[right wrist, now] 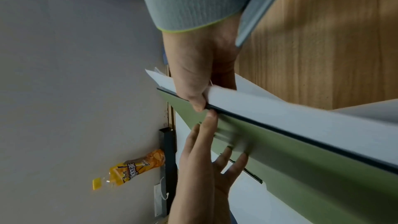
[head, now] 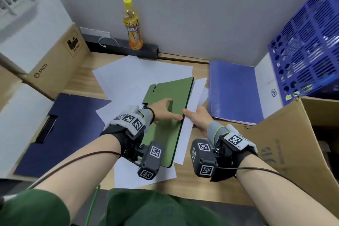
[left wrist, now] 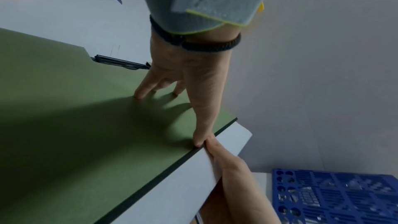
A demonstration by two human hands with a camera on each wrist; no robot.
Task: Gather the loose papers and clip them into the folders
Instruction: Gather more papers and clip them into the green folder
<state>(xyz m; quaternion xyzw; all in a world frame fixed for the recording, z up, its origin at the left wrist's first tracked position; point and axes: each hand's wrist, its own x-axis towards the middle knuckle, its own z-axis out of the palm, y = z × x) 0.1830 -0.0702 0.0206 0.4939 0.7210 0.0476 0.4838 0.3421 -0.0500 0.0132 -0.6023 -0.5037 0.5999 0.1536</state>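
The green folder lies closed on loose white papers in the middle of the wooden desk. The left hand rests flat on its cover, fingers spread wide. The right hand pinches the paper stack sticking out along the folder's right edge, thumb on top. Its other fingers are hidden underneath.

We recorded a wooden desk as the supporting surface. Loose white sheets lay spread over its centre. At 9 o'clock lay a dark navy clipboard folder, flat on the wood. At 2 o'clock lay a blue folder. At 10 o'clock stood a cardboard box; at 4 o'clock an open carton. At 12 o'clock ran a black strip along the wall.
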